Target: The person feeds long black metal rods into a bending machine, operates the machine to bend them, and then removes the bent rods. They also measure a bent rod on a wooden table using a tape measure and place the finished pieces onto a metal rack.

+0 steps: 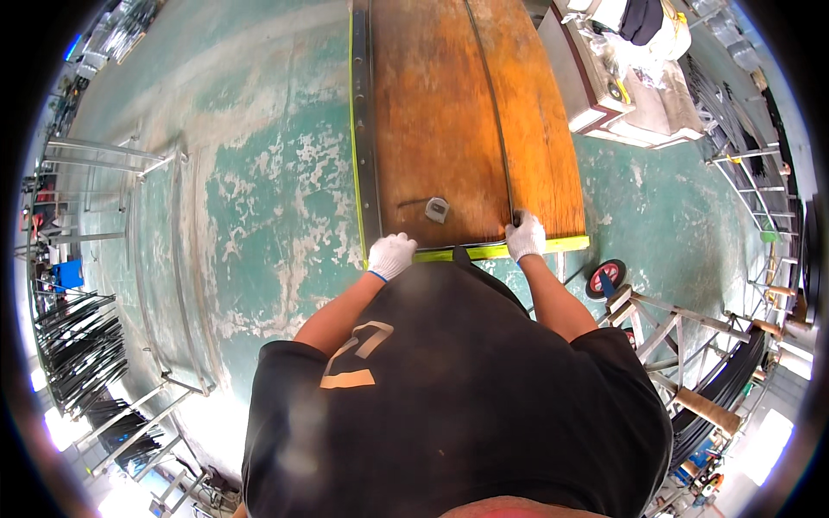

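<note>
A long wooden-topped table (432, 129) stretches away from me. My left hand (392, 255), in a white glove, is curled closed at its near left corner; what the fingers grip is hidden. Beside it ends a wide black strip with holes (363, 164) that runs along the left edge. My right hand (525, 236), also gloved, closes round the near end of a thin black strip (496, 108) lying lengthwise on the wood. Between my hands another dark strip runs just inside the yellow-green near edge (492, 251). A tape measure (437, 210) sits on the wood, nearer the right hand.
A pale cabinet (596, 78) with bags and cloth on it stands at the far right. Right of the table is a metal cart frame (665, 332) with a red-hubbed wheel (604, 280). Metal racks (104, 155) and bundled black strips (78, 350) stand to the left.
</note>
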{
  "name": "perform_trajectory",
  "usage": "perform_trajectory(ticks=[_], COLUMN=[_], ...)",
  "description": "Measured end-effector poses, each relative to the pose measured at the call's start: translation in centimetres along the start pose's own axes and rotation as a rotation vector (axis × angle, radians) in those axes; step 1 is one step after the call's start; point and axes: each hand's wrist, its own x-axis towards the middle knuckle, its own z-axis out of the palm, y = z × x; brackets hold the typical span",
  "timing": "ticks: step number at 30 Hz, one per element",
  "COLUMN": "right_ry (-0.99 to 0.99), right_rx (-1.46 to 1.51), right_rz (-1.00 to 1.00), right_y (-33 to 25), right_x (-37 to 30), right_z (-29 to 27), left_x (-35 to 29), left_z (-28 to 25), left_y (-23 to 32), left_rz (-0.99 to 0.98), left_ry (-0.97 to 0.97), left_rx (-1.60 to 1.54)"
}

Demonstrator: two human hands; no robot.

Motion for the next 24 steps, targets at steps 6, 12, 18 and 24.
perform_trajectory(ticks=[6,12,18,24], right_ry=[0.03,-0.034,-0.047,0.076], right_rx=[-0.01,-0.026,-0.111,0.025], right_rz=[-0.006,-0.001,0.036,-0.32], right_y=[0.2,0.3,-0.9,-6.0], right_x=[0.8,0.3,-1.3,-2.0], right_z=[0.3,0.0,-1.0,-1.1], left_x=[-0.1,0.2,0.6,1.3], left_z=[-1.2,-1.9,-0.9,-2.9], left_y=[-0.3,-0.4,-0.7,-0.7], left_rz=[-0.039,-0.004,0.036,-0.04], left_ry=[-0.181,-0.185,-0.136,-0.172], left_rx=[-0.117,-0.097,-0.096,-0.276])
